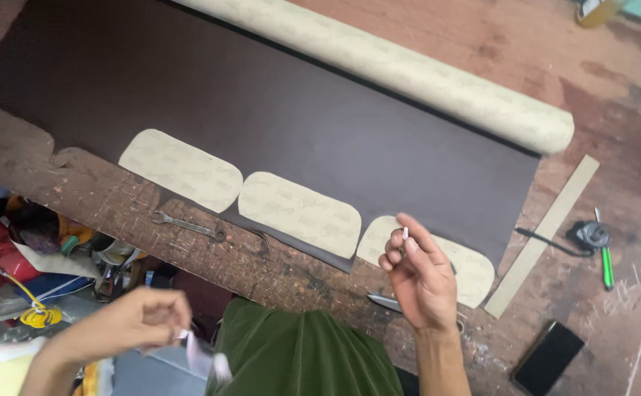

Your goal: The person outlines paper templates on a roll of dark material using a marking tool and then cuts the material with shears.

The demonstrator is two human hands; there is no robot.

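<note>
My right hand [419,275] is raised over the near edge of a wooden workbench [188,249], pinching a tiny white piece [405,233] between thumb and fingers. My left hand [126,326] is off the bench to the lower left, closed on a crumpled pale scrap [201,357]. A dark brown sheet [276,110] lies unrolled across the bench from a cream paper-backed roll [408,70]. Three rounded cream cut pieces [298,213] lie along the sheet's near edge; my right hand covers part of the rightmost one [474,268].
A metal spanner [187,226] lies on the bench near the cut pieces. A metal tool tip [382,301] shows beside my right wrist. A cream strip [544,235], a black tape measure [590,235], a green pen [607,264] and a black phone [547,358] lie at right. Clutter fills the lower left.
</note>
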